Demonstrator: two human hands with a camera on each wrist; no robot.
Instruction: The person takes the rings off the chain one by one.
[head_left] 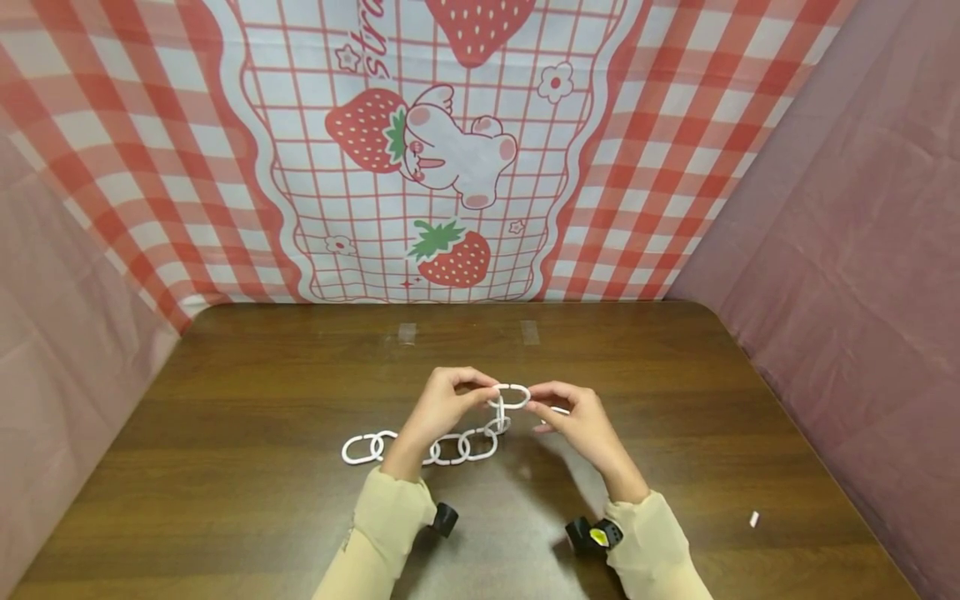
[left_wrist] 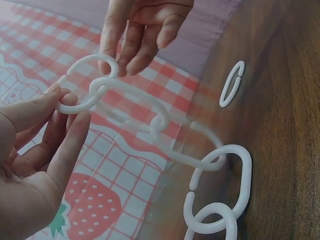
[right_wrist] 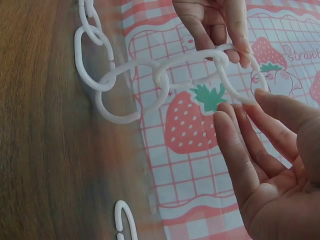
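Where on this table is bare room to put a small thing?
On the table, bare: left, between its edge and the chain; right, between the right hand and the white chip. Crowded: the middle, where chain, left hand, right hand and loose link are close together.

Partial lettering (right_wrist: 303, 56), "strawb", is printed in red on the checked cloth (head_left: 675, 125) hung at the far side.

White links (left_wrist: 246, 175), brown table (head_left: 262, 375), red-checked cloth (head_left: 645, 150)
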